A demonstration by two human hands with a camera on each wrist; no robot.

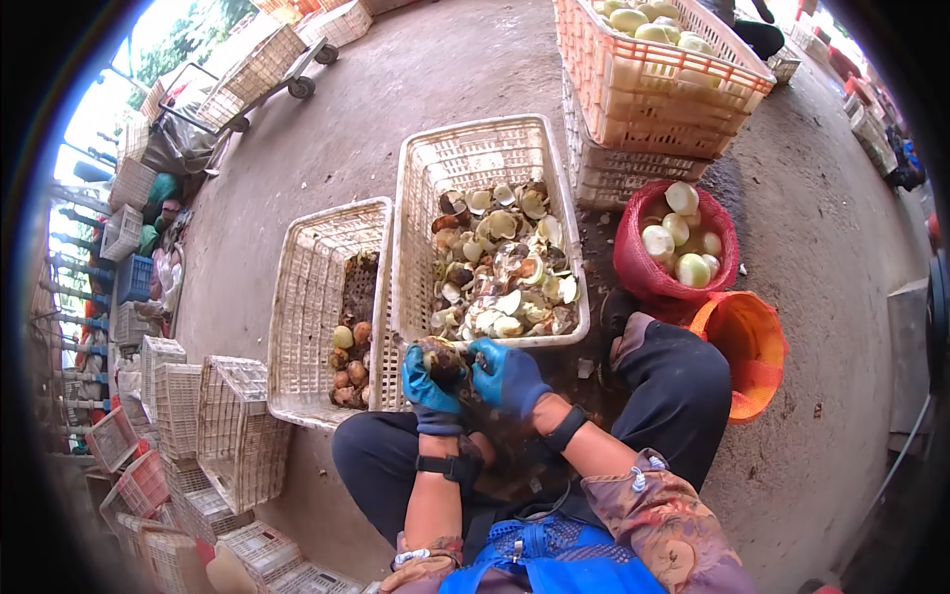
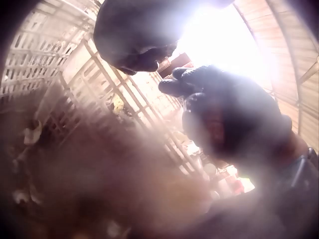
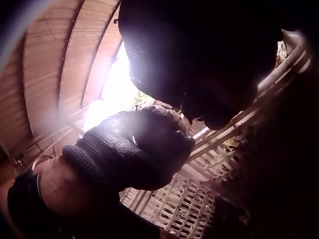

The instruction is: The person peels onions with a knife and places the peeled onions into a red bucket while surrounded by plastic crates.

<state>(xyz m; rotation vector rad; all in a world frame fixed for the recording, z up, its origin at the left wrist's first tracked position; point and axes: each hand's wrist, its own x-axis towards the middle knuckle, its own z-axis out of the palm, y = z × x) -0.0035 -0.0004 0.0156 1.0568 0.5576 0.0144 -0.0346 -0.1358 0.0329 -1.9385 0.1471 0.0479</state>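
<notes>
White plastic crates [image 1: 245, 431] stand stacked on the floor at the far left, below a wheeled cart [image 1: 269, 94] that carries more crates. Next comes a long, dirty crate [image 1: 297, 332] with small brown and yellowish round vegetables [image 1: 348, 374] gathered at its right side.

Blue gloves cover both hands, which are close together above the near edges of the crates. The left hand [image 1: 429, 391] curls around a dark brown vegetable [image 1: 443, 360], holding it between the person's bent legs and a larger crate [image 1: 420, 173]. That crate contains a heap of pale and brown peelings [image 1: 505, 262]. Just right of the vegetable, the right hand [image 1: 512, 381] has its fingers bent; whether they grip something cannot be made out, since both wrist views are dim and hazy.

Farther right and back, an orange crate [image 1: 648, 114] of pale round vegetables [image 1: 648, 27] sits on a whitish crate [image 1: 628, 176]. Nearer, a red net bag [image 1: 633, 269] holds peeled, whitish vegetables [image 1: 657, 242], and an orange bucket [image 1: 768, 374] leans beside the person's dark-trousered right knee [image 1: 693, 371].
</notes>
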